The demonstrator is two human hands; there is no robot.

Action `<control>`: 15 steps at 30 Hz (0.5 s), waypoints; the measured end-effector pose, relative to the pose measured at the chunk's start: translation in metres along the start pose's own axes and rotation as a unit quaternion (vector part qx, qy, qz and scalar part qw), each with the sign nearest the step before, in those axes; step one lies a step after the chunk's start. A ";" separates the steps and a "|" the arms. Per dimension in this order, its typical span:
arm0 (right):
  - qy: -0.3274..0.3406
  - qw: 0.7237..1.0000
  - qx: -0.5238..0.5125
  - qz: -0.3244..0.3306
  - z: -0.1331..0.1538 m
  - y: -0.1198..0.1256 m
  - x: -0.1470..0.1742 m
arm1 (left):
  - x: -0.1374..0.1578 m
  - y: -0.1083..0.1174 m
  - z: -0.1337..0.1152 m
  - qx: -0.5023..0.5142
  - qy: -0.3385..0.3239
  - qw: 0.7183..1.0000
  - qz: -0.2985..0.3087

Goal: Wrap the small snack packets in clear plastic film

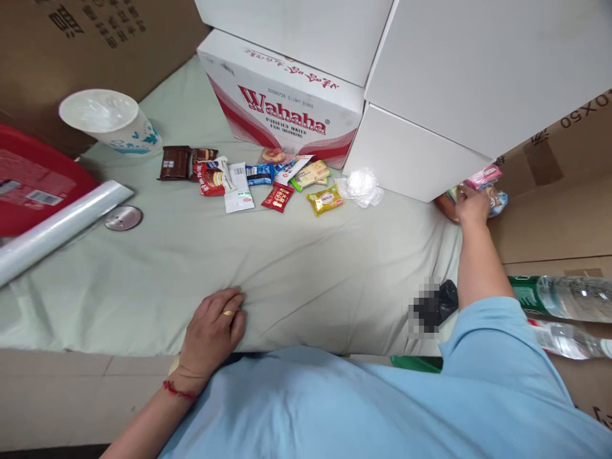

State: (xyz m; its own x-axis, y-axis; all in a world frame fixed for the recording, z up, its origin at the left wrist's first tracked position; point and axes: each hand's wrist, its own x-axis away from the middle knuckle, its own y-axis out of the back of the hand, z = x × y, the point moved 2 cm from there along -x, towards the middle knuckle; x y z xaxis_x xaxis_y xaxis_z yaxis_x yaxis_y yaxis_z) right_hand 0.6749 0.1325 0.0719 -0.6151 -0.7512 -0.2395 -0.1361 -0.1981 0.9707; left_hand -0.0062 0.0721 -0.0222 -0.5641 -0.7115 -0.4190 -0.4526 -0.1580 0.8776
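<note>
A: Nearest?
B: Left hand lies flat on the cloth, fingers loose, holding nothing.
A: Farther?
B: Right hand reaches the snack bag beside the white box; grip unclear. Packets lie beyond, before the Wahaha box.

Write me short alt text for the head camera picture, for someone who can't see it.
A person's right hand reaches to a clutch of snack packets beside a white box, while the left hand rests flat on a pale green sheet. More small snack packets lie scattered before a Wahaha carton.
</note>
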 end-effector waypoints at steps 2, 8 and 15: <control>-0.020 1.000 -0.002 0.006 -0.001 -0.001 -0.002 | 0.000 0.000 0.000 0.002 0.003 1.000 0.001; -0.045 0.999 -0.007 -0.009 0.004 -0.010 0.001 | 0.002 -0.002 0.002 0.014 0.012 1.000 0.002; -0.032 0.998 0.007 -0.054 0.017 -0.022 0.011 | 0.001 -0.001 0.001 0.001 -0.001 1.000 -0.003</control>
State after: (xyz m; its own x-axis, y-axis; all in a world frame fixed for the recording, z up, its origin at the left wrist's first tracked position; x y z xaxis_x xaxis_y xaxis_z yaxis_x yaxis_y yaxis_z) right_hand 0.6584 0.1391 0.0478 -0.6445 -0.6844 -0.3408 -0.2147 -0.2658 0.9398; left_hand -0.0072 0.0723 -0.0234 -0.5625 -0.7091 -0.4252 -0.4584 -0.1606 0.8741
